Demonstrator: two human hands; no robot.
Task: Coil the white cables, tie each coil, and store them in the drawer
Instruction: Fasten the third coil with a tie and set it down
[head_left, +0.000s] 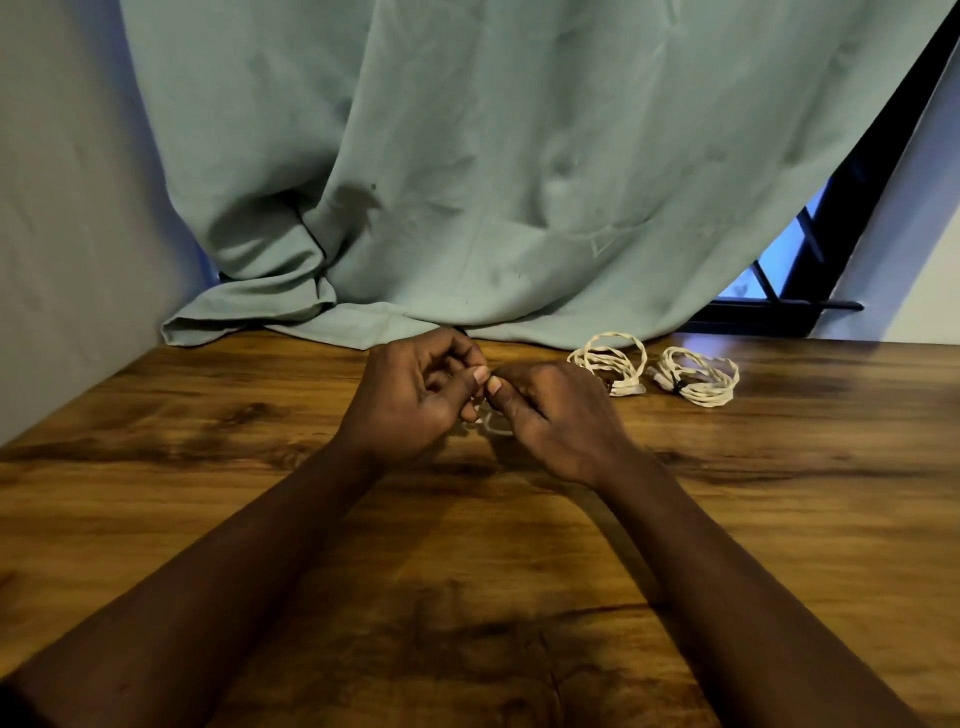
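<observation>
My left hand (415, 397) and my right hand (558, 415) meet over the middle of the wooden table (208, 519), thumbs touching. Both have curled fingers around a white cable (493, 423), of which only a small loop shows below the thumbs; the rest is hidden by my hands. To the right, near the table's back edge, lie two coiled white cables: one (613, 364) close to my right hand and another (698, 376) further right, which has a dark tie on it. No drawer is in view.
A pale green curtain (467, 156) hangs behind the table and drapes onto its back edge. A white wall stands on the left. A dark window frame (810, 270) shows at the back right.
</observation>
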